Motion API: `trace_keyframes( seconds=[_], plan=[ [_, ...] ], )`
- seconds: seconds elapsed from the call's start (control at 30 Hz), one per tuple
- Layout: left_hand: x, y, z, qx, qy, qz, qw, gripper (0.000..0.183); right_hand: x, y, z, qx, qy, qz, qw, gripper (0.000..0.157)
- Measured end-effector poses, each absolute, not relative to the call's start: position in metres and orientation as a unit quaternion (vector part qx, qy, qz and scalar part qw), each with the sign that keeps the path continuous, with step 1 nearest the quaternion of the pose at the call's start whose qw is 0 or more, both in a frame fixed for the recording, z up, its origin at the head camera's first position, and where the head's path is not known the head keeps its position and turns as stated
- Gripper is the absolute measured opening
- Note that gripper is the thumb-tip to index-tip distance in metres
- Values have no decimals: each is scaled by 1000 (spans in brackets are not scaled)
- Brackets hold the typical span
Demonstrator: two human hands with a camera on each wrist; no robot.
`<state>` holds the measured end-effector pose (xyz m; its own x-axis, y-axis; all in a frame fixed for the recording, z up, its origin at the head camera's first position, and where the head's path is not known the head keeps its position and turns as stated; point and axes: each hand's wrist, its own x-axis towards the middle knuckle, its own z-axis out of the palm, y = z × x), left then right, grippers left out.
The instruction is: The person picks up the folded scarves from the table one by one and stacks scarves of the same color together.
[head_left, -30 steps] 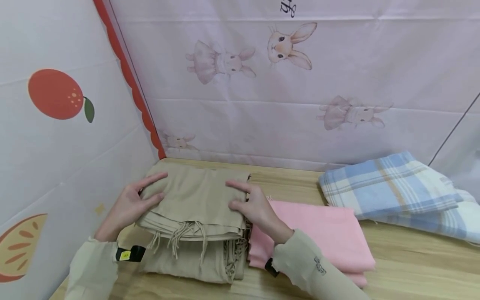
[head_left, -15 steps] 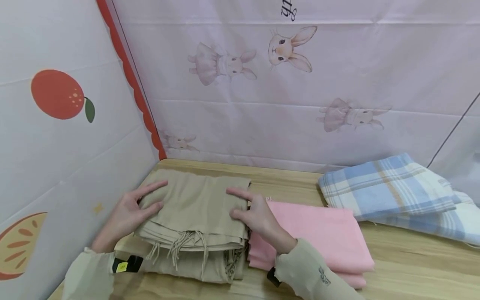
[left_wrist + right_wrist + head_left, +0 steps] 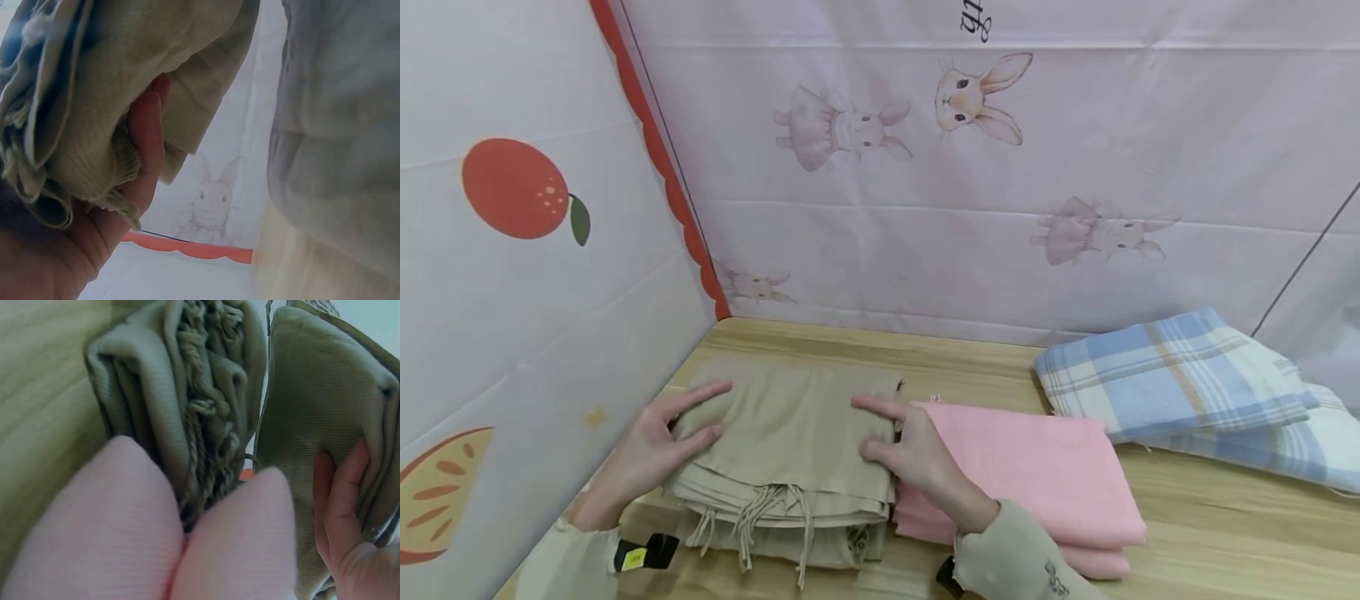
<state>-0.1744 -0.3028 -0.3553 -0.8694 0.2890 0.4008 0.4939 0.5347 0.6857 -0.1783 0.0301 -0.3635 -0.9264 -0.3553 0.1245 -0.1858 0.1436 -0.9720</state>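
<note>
A folded beige fringed scarf (image 3: 790, 425) is held between both hands in the head view, its tassels hanging over the near edge. My left hand (image 3: 651, 442) grips its left side, with the thumb on top and fingers tucked beneath in the left wrist view (image 3: 144, 144). At the right side, my right hand (image 3: 917, 450) grips it the same way, fingers curled under the layers in the right wrist view. Below lies a second folded beige scarf (image 3: 790, 546), mostly covered in the head view. The right wrist view shows a gap between this lower scarf (image 3: 137, 362) and the held one (image 3: 312, 394).
A folded pink cloth (image 3: 1022, 467) lies on the wooden table (image 3: 1225, 533) just right of the beige scarves, beneath the right wrist. Farther right, blue-and-white plaid cloth (image 3: 1172, 375) sits near the back wall. A printed wall panel (image 3: 550, 333) borders the left side.
Both hands have moved toward the near side with the upper beige scarf, which now covers more of the lower one. Bare table shows behind it. The pink and plaid cloths have stayed put.
</note>
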Motion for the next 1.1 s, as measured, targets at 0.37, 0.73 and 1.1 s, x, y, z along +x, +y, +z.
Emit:
trace_keyframes(
  seconds=[0.37,0.73,1.1],
  plan=[
    [-176,-303,-362,-234,-864,-426,131,51,-177,29,-366,-177,756,-627,65,59],
    [-174,-302,-366,-222,-864,-442,92,50,-176,28,-377,-179,767,-613,59,60],
    [-179,-304,-372,-205,-867,-453,18,44,-174,28,-391,-218,792,-570,29,57]
  ],
)
